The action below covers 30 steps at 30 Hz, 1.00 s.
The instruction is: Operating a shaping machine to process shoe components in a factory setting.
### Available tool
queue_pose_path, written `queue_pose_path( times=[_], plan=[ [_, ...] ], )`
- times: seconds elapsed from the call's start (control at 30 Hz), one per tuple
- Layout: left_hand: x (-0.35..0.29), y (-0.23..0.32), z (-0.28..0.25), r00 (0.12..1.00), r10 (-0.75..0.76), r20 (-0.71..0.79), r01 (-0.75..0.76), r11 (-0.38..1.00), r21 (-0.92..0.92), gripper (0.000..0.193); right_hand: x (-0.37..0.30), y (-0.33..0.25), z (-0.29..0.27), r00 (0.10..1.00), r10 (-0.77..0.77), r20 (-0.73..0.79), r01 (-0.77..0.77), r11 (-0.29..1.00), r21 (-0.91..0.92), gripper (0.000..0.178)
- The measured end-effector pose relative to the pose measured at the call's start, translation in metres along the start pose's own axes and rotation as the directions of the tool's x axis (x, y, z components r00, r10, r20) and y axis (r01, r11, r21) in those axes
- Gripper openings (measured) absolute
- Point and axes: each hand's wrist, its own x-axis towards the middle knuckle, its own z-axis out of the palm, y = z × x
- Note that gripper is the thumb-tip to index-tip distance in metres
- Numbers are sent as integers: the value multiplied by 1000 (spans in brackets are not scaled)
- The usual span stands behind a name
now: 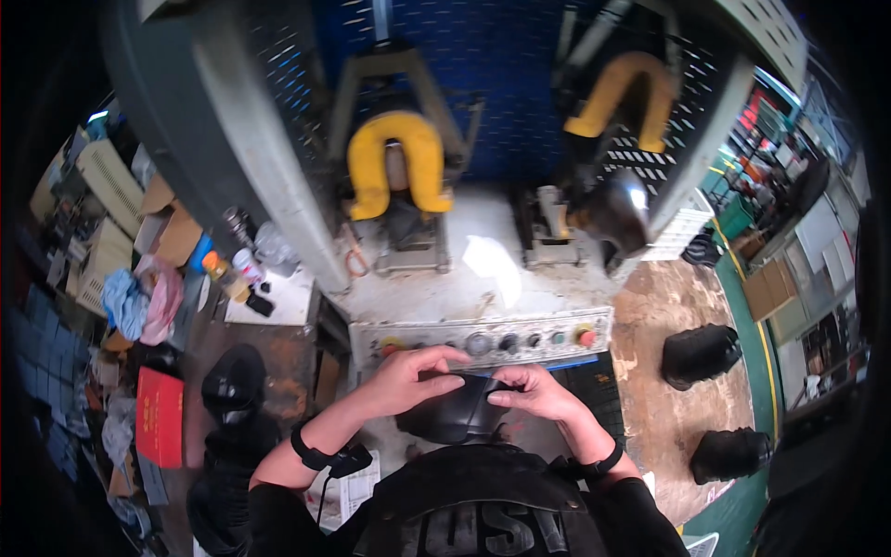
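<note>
Both hands are on a black shoe upper (455, 413), held close to the chest, just near of the machine's control panel (483, 342). Left hand (404, 379) grips its left top edge, fingers curled over the rim, thumb toward the middle. Right hand (531, 390) pinches the right top edge, fingers bent tight, thumb and forefinger close together. Fingertips of the two hands nearly meet over the piece. Can't tell whether the upper is on a last or loose.

Black wrist straps (320, 457) on both forearms; the left one carries a small black box with a cable hanging down.

Control panel: a row of knobs and buttons, a red one at each end, black and green between them.

Far of the panel, a worn white machine bed (464, 278) with two stations. Left station has a yellow U-shaped pad (394, 162) on a grey frame. Right station has a second yellow pad (624, 97), higher up, with a dark shiny shoe form (613, 215) below it. Blue perforated back wall (501, 74) behind both.

Right side, on the wooden bench: two black shoes (701, 353), one near, one farther. Left side: another black shoe piece (232, 381), a red box (160, 416), bottles (232, 274), crumpled blue and pink cloths (139, 302).
</note>
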Motion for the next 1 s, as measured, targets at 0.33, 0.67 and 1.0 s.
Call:
queue_pose_path(
  times=[0.33,0.67,1.0],
  plan=[
    [170,135,69,592,793,147,-703,418,576,66,-79,-100,-163,602,-536,-592,503,830,-241,18],
    [316,161,59,892,219,-395,-323,920,-219,49,22,-110,-302,666,-243,-705,536,813,226,25],
    [315,147,49,811,523,-264,-501,852,150,35,-82,-47,-231,905,35,-425,321,601,732,42]
  ],
)
